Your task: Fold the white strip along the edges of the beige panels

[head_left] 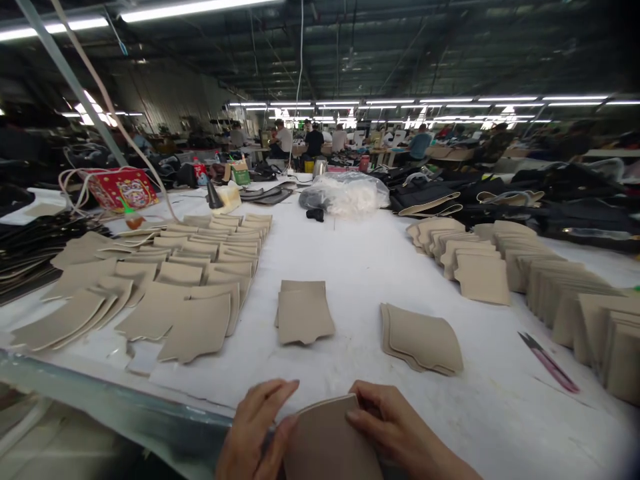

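Note:
At the near table edge, my right hand (387, 420) pinches the upper right corner of a beige, leather-like panel (330, 443) between thumb and fingers. My left hand (260, 427) is beside the panel's left edge, its thumb touching that edge and its fingers stretched out, apart from the thumb. The panel's lower part runs out of view. Just beyond my hands lie two small stacks of similar panels, one flat stack (305, 313) in the middle and one curved stack (425, 340) to the right.
Overlapping rows of beige panels (195, 327) cover the left side. More panels (483, 277) stand in rows at right, near pink-handled thread snips (550, 363). Farther back are a clear plastic bag (345, 193), a red box (123, 190) and black pieces (500, 200). People sit in the distance.

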The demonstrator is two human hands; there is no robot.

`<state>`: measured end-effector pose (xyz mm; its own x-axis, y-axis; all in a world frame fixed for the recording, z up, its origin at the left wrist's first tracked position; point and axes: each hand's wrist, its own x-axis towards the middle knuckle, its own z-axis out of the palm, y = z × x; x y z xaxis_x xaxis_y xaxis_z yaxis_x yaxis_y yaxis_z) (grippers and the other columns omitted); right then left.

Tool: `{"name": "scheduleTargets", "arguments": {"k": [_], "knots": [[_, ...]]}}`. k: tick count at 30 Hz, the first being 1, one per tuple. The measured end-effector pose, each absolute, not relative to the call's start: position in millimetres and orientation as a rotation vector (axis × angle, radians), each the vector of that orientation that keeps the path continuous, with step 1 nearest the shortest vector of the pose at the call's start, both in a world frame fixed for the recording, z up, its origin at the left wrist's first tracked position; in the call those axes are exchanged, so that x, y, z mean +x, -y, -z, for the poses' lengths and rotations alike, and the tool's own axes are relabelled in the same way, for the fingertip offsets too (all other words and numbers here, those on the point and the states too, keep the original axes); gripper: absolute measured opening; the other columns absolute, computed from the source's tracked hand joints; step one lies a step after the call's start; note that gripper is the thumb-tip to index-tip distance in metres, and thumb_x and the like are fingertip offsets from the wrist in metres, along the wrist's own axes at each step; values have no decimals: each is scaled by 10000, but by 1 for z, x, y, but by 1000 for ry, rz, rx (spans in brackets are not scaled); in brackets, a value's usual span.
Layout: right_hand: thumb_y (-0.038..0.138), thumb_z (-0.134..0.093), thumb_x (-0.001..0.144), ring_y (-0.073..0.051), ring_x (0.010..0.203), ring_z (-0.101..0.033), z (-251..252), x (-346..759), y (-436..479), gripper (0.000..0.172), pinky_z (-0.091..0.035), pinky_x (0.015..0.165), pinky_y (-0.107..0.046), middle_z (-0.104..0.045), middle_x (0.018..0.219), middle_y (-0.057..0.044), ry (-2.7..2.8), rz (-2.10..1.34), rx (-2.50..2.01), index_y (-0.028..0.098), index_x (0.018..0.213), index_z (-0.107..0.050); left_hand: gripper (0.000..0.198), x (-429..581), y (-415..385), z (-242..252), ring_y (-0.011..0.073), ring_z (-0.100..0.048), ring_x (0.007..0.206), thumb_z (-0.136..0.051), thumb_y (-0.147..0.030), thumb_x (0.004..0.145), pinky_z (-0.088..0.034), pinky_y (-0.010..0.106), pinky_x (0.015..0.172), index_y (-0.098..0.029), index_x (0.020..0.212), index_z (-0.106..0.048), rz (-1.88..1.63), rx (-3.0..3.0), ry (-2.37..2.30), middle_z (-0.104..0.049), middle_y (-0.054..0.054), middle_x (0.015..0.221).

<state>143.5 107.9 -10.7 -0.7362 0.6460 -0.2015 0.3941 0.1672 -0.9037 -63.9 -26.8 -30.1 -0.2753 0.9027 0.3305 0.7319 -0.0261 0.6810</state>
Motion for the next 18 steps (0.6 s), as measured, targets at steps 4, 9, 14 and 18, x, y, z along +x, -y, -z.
{"name": "scheduleTargets", "arguments": {"k": [4, 9, 14, 18], "knots": [[412, -528, 881, -118, 536, -421, 12, 150, -88, 255, -284, 488, -230, -450, 601, 49, 2186, -1770, -971, 191, 755, -509, 187, -71, 4, 1, 182, -638, 811, -572, -259, 847, -465, 250, 735, -191, 790, -736, -818, 1368, -1689, -702, 17, 813], [456, -521, 904, -111, 463, -414, 24, 156, -77, 293, -259, 446, -226, -444, 537, 62, 2123, -1934, -937, 183, 796, -519, 191, -69, -4, -2, 157, -572, 724, -551, -187, 743, -365, 225, 626, -158, 739, -740, -605, 1290, -1498, -662, -10, 702], [257, -461, 921, -153, 637, -545, 19, 159, -72, 134, -404, 585, -250, -578, 768, -14, 2374, -1492, -902, 189, 938, -575, 171, -73, -5, 6, 116, -455, 605, -603, -204, 673, -318, 223, 574, -115, 703, -746, -607, 1101, -1343, -571, -21, 588], [78, -449, 862, -173, 812, -579, 7, 153, -65, 331, -472, 717, -292, -543, 1099, -70, 2624, -928, -664, 245, 1128, -553, 198, -72, -8, 10, 108, -427, 534, -633, -245, 627, -330, 223, 532, -95, 689, -748, -607, 945, -1294, -549, -12, 537]]}}
